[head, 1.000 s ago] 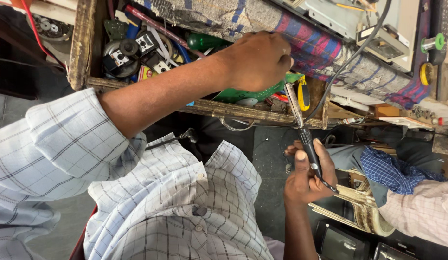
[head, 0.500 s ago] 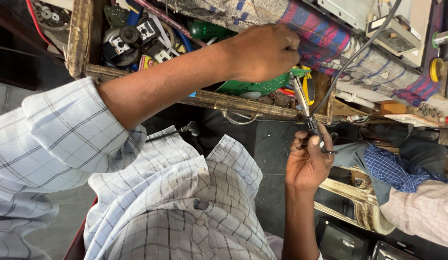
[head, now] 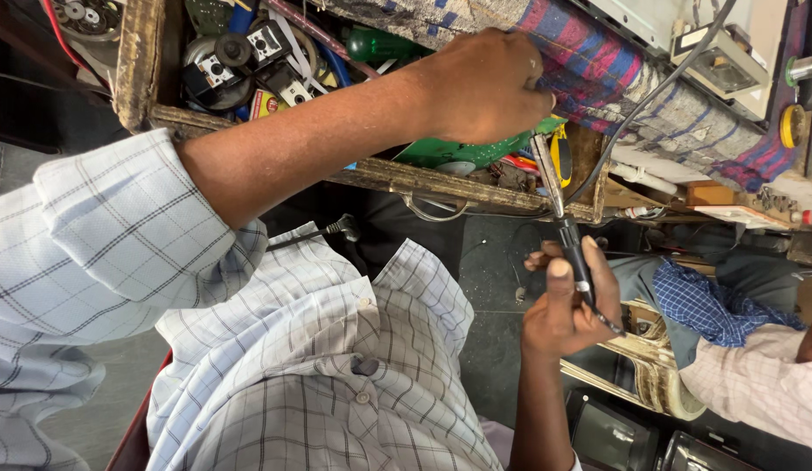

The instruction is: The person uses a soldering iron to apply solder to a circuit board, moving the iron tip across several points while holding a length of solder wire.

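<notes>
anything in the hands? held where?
Right hand grips a soldering iron by its dark handle, metal tip toward the wooden tray. Left hand is curled at the striped cloth; any hold cannot be told.

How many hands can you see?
2. The left hand is up over the wooden tray. The right hand is lower down, holding a tool. Another person's sleeve shows at the right; their hands are hidden.

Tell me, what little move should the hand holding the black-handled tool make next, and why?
Probably hold steady. The right hand grips the black-handled tool, its tip meeting the slim metal strip that the left hand pinches at the cluttered wooden drawer's edge; shifting could break that contact.
</notes>
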